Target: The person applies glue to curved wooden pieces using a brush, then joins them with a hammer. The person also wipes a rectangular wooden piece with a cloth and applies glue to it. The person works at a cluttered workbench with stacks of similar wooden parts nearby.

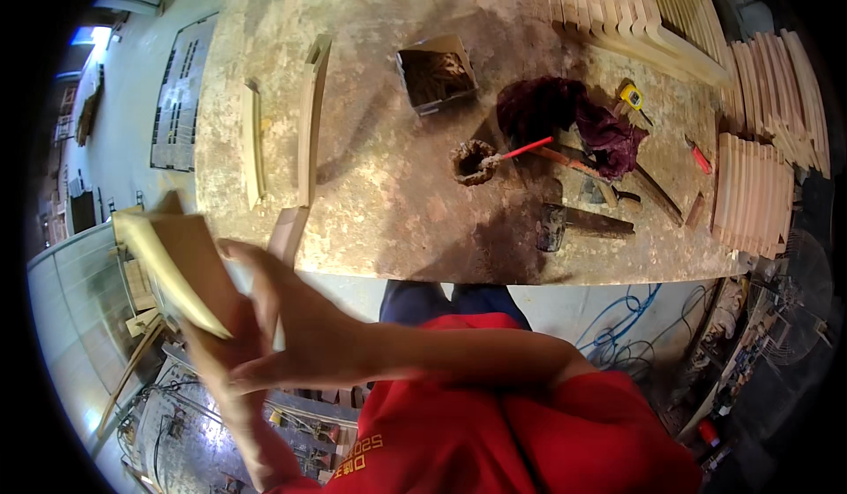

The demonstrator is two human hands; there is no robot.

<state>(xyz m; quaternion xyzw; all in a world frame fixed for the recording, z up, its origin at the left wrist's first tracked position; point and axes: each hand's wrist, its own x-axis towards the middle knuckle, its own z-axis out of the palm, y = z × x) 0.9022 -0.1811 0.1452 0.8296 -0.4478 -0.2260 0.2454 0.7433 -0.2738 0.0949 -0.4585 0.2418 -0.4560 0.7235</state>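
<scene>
At the lower left, off the bench's edge, a pale wooden piece (pixel 187 269) with a curved, light-coloured edge is raised and tilted. My left hand (pixel 216 346) grips its lower end; most of those fingers are hidden behind the wood and the other hand. My right hand (pixel 309 335) reaches across my body and curves beside the piece's lower end, fingers and thumb apart, slightly blurred. Its fingertips are close to the wood, and whether they touch cannot be made out. On the bench nearby lie a long wooden bar (pixel 313 123) and a shorter wooden strip (pixel 253 145).
The worn bench (pixel 379 194) bears an open box (pixel 438 75) of small wooden bits, a crusted pot (pixel 474 162) with a red-handled stick, a dark red cloth (pixel 609 132), a hammer (pixel 573 222) and a yellow tape measure (pixel 632 97). Stacked wooden parts (pixel 754 194) line the right; blue hose (pixel 626 313) lies below.
</scene>
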